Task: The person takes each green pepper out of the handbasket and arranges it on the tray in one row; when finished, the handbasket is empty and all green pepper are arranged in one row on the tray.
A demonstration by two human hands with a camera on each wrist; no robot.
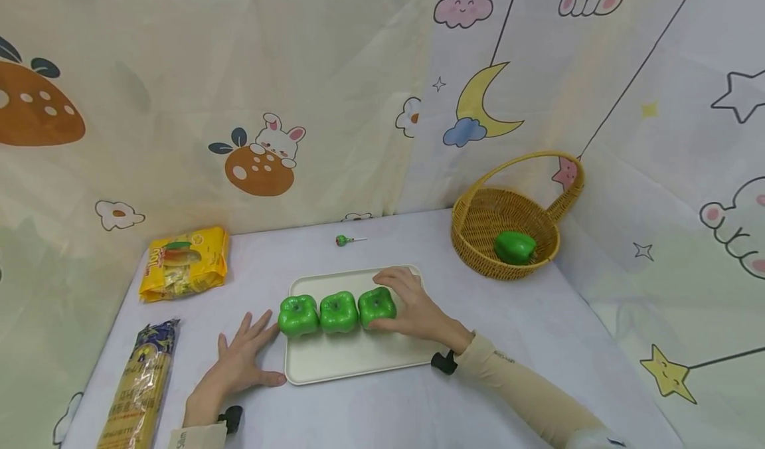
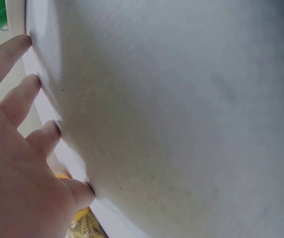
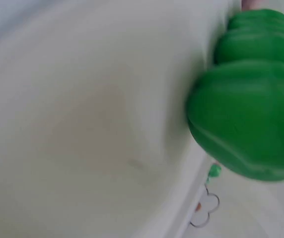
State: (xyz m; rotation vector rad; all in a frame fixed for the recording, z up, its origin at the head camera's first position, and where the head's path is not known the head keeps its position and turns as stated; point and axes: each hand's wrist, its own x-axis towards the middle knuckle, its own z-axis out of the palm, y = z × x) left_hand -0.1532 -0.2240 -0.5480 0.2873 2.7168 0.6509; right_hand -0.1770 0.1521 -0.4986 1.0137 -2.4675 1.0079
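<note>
While the far backdrop (image 1: 167,50) reads "Juice", the tray (image 1: 335,358) has the left hand's (image 1: 240,361) fingers spread by its left edge. The right hand's (image 1: 420,313) fingers curve about the tray's right pepper (image 1: 375,307); whether they pinch, I cannot tell. Handling it seems the step; the next move calls for not nudging the middle pepper (image 1: 339,313).

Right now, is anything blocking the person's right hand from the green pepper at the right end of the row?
Nothing visible. The right hand straddles that green pepper, thumb at its near side, fingers beyond its far side; the row's other two peppers stand to its left.
</note>
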